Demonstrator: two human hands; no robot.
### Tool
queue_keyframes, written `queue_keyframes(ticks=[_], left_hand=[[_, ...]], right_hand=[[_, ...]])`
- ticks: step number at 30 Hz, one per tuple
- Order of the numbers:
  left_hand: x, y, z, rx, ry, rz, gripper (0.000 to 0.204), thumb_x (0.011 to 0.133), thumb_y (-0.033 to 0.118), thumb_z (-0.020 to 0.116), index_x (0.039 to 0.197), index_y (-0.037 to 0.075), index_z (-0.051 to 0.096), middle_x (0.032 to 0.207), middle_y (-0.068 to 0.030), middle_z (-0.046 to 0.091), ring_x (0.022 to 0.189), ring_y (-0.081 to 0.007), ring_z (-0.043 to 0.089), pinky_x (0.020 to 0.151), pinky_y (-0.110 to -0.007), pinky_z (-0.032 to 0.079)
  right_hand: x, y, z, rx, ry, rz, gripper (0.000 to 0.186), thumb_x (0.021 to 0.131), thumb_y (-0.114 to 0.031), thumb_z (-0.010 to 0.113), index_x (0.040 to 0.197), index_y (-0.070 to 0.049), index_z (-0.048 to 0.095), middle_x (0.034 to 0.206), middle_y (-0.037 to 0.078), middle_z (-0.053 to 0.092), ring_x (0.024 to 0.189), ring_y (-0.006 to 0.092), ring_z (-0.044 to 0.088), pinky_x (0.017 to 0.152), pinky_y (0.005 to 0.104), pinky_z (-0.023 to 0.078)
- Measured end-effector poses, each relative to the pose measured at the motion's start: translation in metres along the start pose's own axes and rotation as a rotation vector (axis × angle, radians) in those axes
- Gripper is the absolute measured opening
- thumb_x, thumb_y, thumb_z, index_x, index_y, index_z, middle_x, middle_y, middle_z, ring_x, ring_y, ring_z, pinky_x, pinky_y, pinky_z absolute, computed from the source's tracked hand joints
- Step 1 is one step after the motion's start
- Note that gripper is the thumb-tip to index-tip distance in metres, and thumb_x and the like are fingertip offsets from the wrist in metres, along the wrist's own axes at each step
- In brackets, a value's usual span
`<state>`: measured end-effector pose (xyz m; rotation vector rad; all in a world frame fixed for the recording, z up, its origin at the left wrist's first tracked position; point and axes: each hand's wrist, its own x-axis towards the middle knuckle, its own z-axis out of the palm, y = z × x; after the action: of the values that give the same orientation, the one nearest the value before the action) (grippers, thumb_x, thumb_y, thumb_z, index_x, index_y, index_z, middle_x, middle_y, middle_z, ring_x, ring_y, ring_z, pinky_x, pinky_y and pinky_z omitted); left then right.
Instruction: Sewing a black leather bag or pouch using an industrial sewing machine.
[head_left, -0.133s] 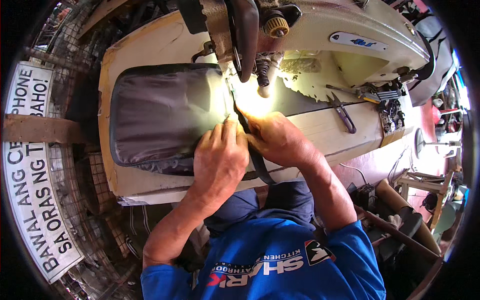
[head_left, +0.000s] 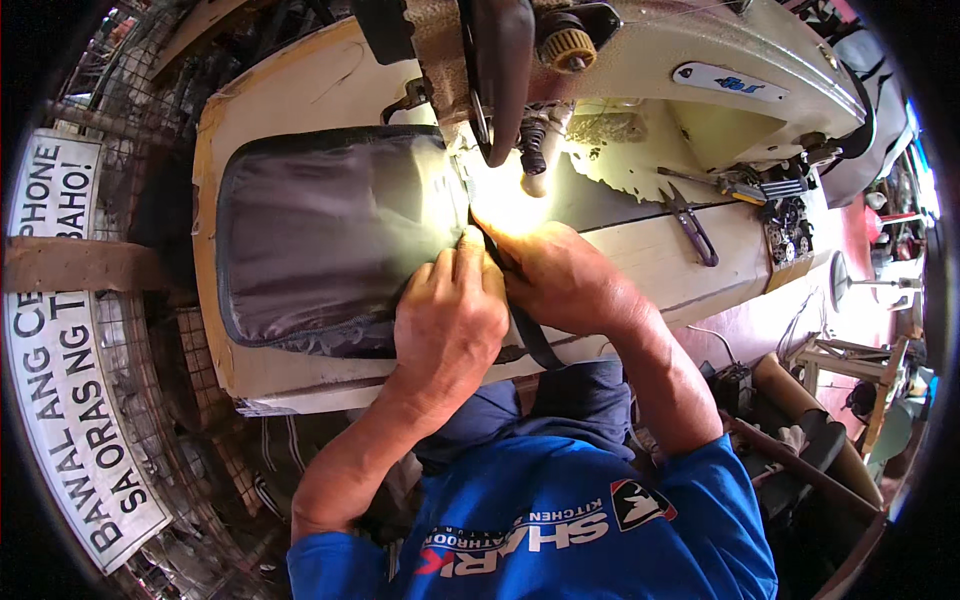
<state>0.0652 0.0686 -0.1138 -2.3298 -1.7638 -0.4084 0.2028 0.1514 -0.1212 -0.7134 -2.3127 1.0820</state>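
Note:
A dark grey-brown fabric panel (head_left: pixel 320 235) with a black bound border lies on the pale table, its right edge under the head of a sewing machine (head_left: pixel 660 70). My left hand (head_left: pixel 452 315) rests over that edge, fingers bent together and pinching the fabric. Beside it, my right hand (head_left: pixel 575 280) closes thumb and fingers on a black binding strip (head_left: pixel 537 342), which trails down over the table's front edge. Both sets of fingertips are just in front of the needle area, where glare from the lamp (head_left: pixel 536 182) washes out the detail.
Right of my hands lie thread snips (head_left: pixel 690 225), a screwdriver (head_left: pixel 740 190) and a box of small metal parts (head_left: pixel 790 240) on the table (head_left: pixel 650 260). Wire mesh with a white sign (head_left: pixel 80 400) stands at the left. A wooden stool frame (head_left: pixel 860 365) is at the right.
The view has shifted slightly, so the machine appears farther right. Both hands keep their holds, with hardly any movement relative to the fabric panel.

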Motion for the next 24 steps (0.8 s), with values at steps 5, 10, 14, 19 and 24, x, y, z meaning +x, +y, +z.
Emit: queue_keyframes(ticks=[5,10,14,19,24], left_hand=[[0.006,0.001,-0.001,-0.052,0.015,-0.047,0.016,0.076,0.005,0.061,0.088,-0.005,0.066,0.104,-0.0174,0.063,0.079,-0.0239,0.061,0.068,-0.034,0.05],[0.006,-0.007,0.004,-0.076,0.02,-0.021,0.023,0.076,0.005,0.061,0.095,-0.007,0.065,0.105,-0.0178,0.062,0.079,-0.0243,0.06,0.069,-0.034,0.05],[0.003,-0.013,-0.001,-0.01,0.038,0.04,0.023,0.076,0.005,0.062,0.096,-0.006,0.065,0.105,-0.017,0.062,0.081,-0.0241,0.058,0.071,-0.034,0.049],[0.0,-0.005,-0.009,0.03,0.0,0.018,0.019,0.076,0.006,0.064,0.092,-0.004,0.065,0.101,-0.0153,0.061,0.084,-0.0236,0.053,0.073,-0.035,0.045],[-0.002,-0.001,-0.012,0.038,-0.048,-0.024,0.029,0.079,0.007,0.065,0.105,-0.005,0.062,0.101,-0.0142,0.058,0.086,-0.028,0.054,0.075,-0.041,0.044]], right_hand=[[0.006,0.002,0.0,-0.112,0.016,-0.049,0.025,0.076,-0.002,0.062,0.1,0.005,0.057,0.088,0.027,0.064,0.088,0.0449,0.062,0.077,0.0467,0.052],[0.008,0.002,0.002,-0.143,0.023,-0.024,0.026,0.076,-0.002,0.062,0.101,0.005,0.057,0.089,0.027,0.064,0.088,0.0452,0.063,0.077,0.0464,0.052],[0.004,0.003,0.0,-0.094,0.065,-0.03,0.032,0.079,-0.004,0.06,0.11,0.004,0.056,0.094,0.028,0.063,0.09,0.0459,0.061,0.078,0.0483,0.051],[-0.039,0.008,-0.029,-0.046,-0.026,0.158,0.054,0.085,-0.014,0.073,0.134,-0.003,0.056,0.082,0.011,0.061,0.066,0.0217,0.056,0.063,0.0359,0.047],[-0.104,0.0,-0.108,-0.322,0.433,0.471,0.044,0.087,0.0,0.069,0.13,-0.006,0.063,0.079,-0.004,0.058,0.07,0.0043,0.049,0.064,0.0225,0.045]])
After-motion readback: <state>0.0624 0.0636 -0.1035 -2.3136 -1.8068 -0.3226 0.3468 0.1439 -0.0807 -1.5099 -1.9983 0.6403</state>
